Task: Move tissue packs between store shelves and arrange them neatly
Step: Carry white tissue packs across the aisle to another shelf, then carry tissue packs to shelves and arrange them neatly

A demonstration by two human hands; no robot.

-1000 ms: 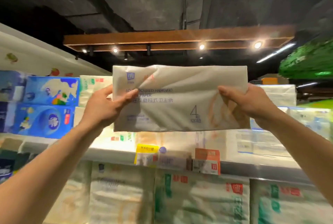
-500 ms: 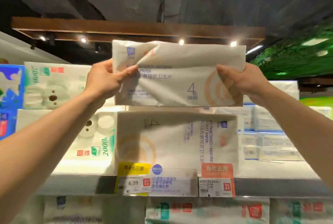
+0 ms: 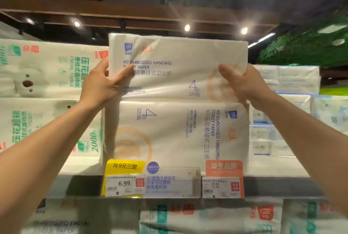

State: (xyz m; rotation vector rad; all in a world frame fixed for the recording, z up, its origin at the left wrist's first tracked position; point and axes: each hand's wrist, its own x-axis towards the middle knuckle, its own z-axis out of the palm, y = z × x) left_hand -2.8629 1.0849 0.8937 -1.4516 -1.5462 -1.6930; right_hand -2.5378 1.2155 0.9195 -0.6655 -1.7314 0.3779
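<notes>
Crinkly pack (image 3: 178, 54) lowered, maybe touching stack (image 3: 178, 134), left hand (image 3: 101, 86), right hand (image 3: 244, 85) pinching

Held tissue pack (image 3: 180, 68) sits atop the lower pack (image 3: 178, 132) on the shelf (image 3: 278, 166); bear-print packs (image 3: 47, 68) left, small packs (image 3: 293, 81) right

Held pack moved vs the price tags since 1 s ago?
Yes, up. The pack sat just above the price tags then; now its bottom edge is level with the top of the shelved pack.
</notes>
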